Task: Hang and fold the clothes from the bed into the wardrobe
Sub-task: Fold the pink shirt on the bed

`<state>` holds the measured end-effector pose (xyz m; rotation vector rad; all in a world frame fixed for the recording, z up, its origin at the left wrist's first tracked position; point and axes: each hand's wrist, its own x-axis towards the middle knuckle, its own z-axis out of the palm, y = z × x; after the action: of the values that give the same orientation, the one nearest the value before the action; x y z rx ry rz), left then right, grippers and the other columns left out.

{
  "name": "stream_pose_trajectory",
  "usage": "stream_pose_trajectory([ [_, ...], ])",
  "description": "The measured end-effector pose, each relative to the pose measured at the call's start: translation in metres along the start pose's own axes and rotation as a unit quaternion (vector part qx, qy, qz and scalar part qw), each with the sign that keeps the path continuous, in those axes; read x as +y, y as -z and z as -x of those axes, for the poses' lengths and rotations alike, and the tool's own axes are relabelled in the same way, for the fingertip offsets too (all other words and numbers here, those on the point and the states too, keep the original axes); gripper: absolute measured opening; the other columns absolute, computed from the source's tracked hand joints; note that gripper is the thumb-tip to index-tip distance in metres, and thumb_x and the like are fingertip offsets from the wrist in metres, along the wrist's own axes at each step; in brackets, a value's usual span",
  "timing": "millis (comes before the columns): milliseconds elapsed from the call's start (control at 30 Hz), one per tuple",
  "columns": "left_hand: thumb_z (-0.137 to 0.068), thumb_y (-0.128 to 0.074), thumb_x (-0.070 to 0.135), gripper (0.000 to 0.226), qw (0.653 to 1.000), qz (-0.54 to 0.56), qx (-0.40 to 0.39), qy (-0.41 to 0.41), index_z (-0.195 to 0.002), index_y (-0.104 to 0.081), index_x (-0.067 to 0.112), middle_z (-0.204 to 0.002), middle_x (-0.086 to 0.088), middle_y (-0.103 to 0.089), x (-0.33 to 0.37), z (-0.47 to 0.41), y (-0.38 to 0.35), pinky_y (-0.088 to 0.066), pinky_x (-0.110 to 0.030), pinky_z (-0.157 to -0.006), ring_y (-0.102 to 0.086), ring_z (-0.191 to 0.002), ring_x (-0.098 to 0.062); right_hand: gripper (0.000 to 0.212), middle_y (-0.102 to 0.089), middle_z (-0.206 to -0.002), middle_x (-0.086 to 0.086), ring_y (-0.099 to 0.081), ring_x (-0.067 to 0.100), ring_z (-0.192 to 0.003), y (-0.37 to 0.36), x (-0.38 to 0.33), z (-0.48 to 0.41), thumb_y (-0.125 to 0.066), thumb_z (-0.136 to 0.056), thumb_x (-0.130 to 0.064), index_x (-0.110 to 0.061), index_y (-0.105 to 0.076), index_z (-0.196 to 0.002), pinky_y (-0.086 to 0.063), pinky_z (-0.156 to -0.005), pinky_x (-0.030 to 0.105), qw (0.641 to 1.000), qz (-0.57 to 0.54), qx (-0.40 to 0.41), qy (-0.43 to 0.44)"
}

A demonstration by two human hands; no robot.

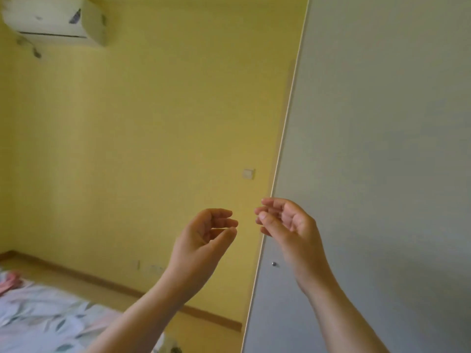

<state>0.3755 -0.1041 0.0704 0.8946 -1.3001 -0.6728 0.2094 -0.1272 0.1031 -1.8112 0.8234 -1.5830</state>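
Far left of the wardrobe door (382, 174), the bed (51, 314) carries a blurred pink thing (10, 278), perhaps clothing. Nearer the door, the left hand (209, 238) has relaxed, half-curled fingers and holds nothing. The right hand (288, 225), before the door's edge, is the same. I think no garment is in hand yet, so the next move is to fetch one from the bed. The inside of the wardrobe is hidden.

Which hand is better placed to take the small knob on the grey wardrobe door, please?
Probably the right hand: it is empty, in front of the wardrobe door near its edge, just above the knob. The left hand, also empty, is farther off, before the yellow wall.
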Motion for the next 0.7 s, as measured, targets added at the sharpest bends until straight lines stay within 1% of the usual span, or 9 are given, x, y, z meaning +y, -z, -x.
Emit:
stream_pose_trajectory([
  [67, -0.087, -0.067, 0.013, 0.023, 1.000, -0.013, 0.009, 0.013, -0.108, -0.064, 0.022, -0.099, 0.001, -0.073, -0.011, 0.001, 0.014, -0.055, -0.043, -0.088, -0.069, -0.093, -0.021, 0.018, -0.072, -0.102, 0.004, -0.068, 0.018, -0.098, -0.019, 0.010, -0.003, -0.065, -0.090, -0.012, -0.017, -0.066, -0.107, -0.053, -0.094, 0.042, 1.000, -0.018, -0.018, -0.011],
  [167, -0.078, -0.069, 0.022, 0.028, 0.999, -0.025, 0.034, 0.027, -0.106, -0.064, 0.022, -0.098, 0.001, -0.073, -0.028, -0.005, 0.041, -0.054, -0.047, -0.090, -0.068, -0.092, -0.022, 0.018, -0.072, -0.102, 0.003, -0.068, 0.016, -0.098, -0.050, 0.023, -0.011, -0.064, -0.091, -0.013, -0.017, -0.066, -0.108, -0.054, -0.093, 0.039, 0.999, -0.031, -0.039, -0.014],
  [267, -0.087, -0.066, 0.010, 0.022, 0.998, -0.034, 0.051, 0.030, -0.106, -0.064, 0.022, -0.098, 0.001, -0.073, -0.045, -0.022, 0.073, -0.053, -0.049, -0.092, -0.069, -0.092, -0.021, 0.017, -0.072, -0.102, 0.003, -0.067, 0.017, -0.098, -0.085, 0.038, -0.024, -0.064, -0.091, -0.012, -0.016, -0.066, -0.107, -0.055, -0.091, 0.036, 0.998, -0.044, -0.047, -0.015],
  [400, -0.089, -0.064, 0.008, 0.022, 0.997, -0.046, 0.048, 0.031, -0.107, -0.064, 0.021, -0.098, 0.001, -0.073, -0.066, -0.049, 0.119, -0.052, -0.050, -0.093, -0.068, -0.093, -0.022, 0.016, -0.072, -0.101, 0.007, -0.067, 0.022, -0.098, -0.136, 0.059, -0.050, -0.062, -0.092, -0.009, -0.014, -0.066, -0.106, -0.056, -0.084, 0.030, 0.997, -0.059, -0.039, -0.024],
  [500, -0.089, -0.063, 0.006, 0.023, 0.997, -0.047, 0.051, 0.038, -0.106, -0.064, 0.021, -0.097, 0.001, -0.073, -0.082, -0.072, 0.152, -0.052, -0.051, -0.093, -0.069, -0.093, -0.022, 0.016, -0.072, -0.101, 0.009, -0.067, 0.025, -0.097, -0.172, 0.077, -0.069, -0.062, -0.092, -0.010, -0.013, -0.066, -0.106, -0.056, -0.084, 0.035, 0.997, -0.058, -0.027, -0.042],
  [567, -0.088, -0.065, 0.012, 0.021, 0.997, -0.044, 0.044, 0.044, -0.107, -0.064, 0.022, -0.098, 0.003, -0.074, -0.095, -0.085, 0.171, -0.053, -0.050, -0.092, -0.069, -0.093, -0.018, 0.015, -0.072, -0.101, 0.010, -0.067, 0.025, -0.096, -0.191, 0.093, -0.079, -0.061, -0.092, -0.012, -0.013, -0.066, -0.107, -0.056, -0.085, 0.037, 0.997, -0.054, -0.017, -0.054],
  [633, -0.079, -0.065, 0.025, 0.028, 0.997, -0.046, 0.035, 0.055, -0.108, -0.064, 0.023, -0.098, 0.005, -0.074, -0.111, -0.096, 0.184, -0.054, -0.048, -0.091, -0.070, -0.093, -0.016, 0.015, -0.071, -0.102, 0.011, -0.067, 0.025, -0.096, -0.207, 0.112, -0.087, -0.061, -0.093, -0.012, -0.013, -0.065, -0.107, -0.056, -0.085, 0.036, 0.996, -0.046, -0.010, -0.071],
  [700, -0.074, -0.063, 0.030, 0.034, 0.996, -0.041, 0.037, 0.073, -0.108, -0.064, 0.023, -0.098, 0.005, -0.074, -0.130, -0.107, 0.191, -0.054, -0.047, -0.092, -0.070, -0.094, -0.015, 0.016, -0.071, -0.103, 0.013, -0.067, 0.024, -0.094, -0.219, 0.133, -0.093, -0.060, -0.093, -0.011, -0.011, -0.065, -0.108, -0.055, -0.084, 0.037, 0.994, -0.043, -0.004, -0.096],
])
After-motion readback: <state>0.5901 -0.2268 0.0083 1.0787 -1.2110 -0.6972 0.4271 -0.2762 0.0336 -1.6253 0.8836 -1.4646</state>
